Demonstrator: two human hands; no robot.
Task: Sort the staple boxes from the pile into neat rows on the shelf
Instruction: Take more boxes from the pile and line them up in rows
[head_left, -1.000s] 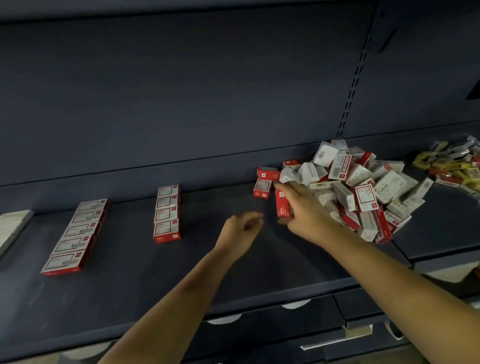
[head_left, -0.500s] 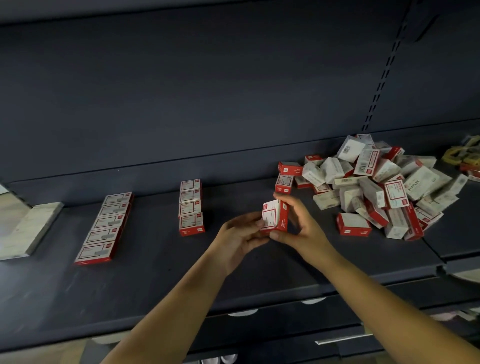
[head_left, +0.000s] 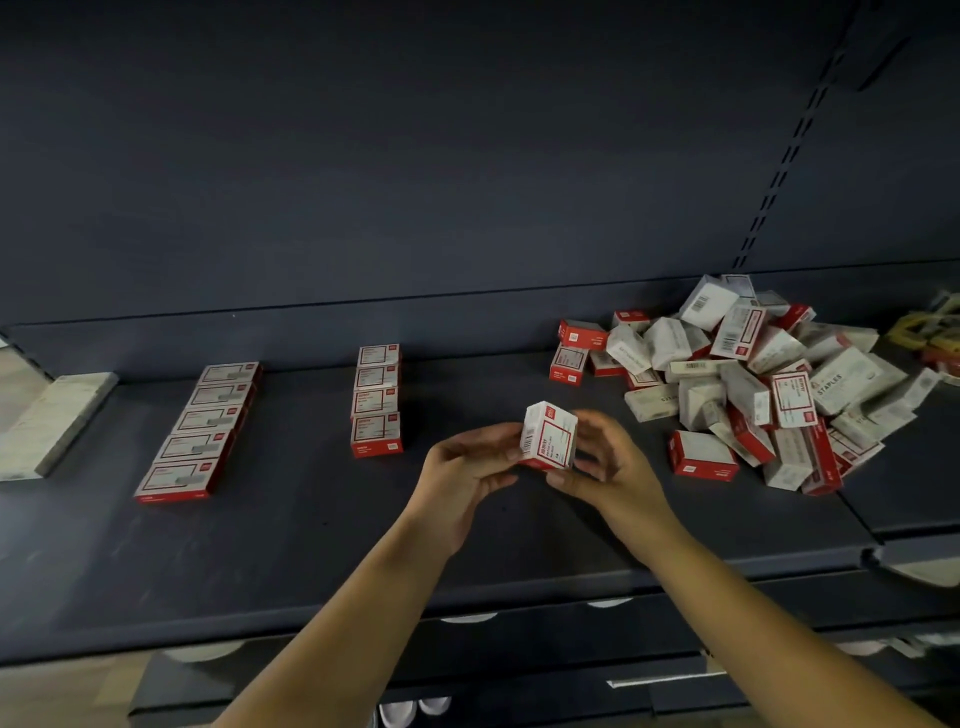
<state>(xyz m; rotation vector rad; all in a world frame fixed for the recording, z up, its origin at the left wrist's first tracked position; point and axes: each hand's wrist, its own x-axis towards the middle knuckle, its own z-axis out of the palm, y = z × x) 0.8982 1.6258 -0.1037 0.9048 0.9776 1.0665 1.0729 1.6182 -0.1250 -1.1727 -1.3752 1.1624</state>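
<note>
Taking the pile (head_left: 748, 384) as the landmark and reading from the left: farthest from it a row of five boxes (head_left: 200, 434) is lying flat on the shelf (head_left: 311, 545), and closer in a shorter row (head_left: 377, 400) is counting four. Between that row and the pile, the left hand (head_left: 462, 475) and right hand (head_left: 608, 467) are both pinching one staple box (head_left: 548, 436) above the shelf, fingers curled round its sides. The box is standing tilted; it probably needs turning label-up and square before joining the four, touching the front box. The pile itself is holding perhaps two dozen, too jumbled to count exactly.
</note>
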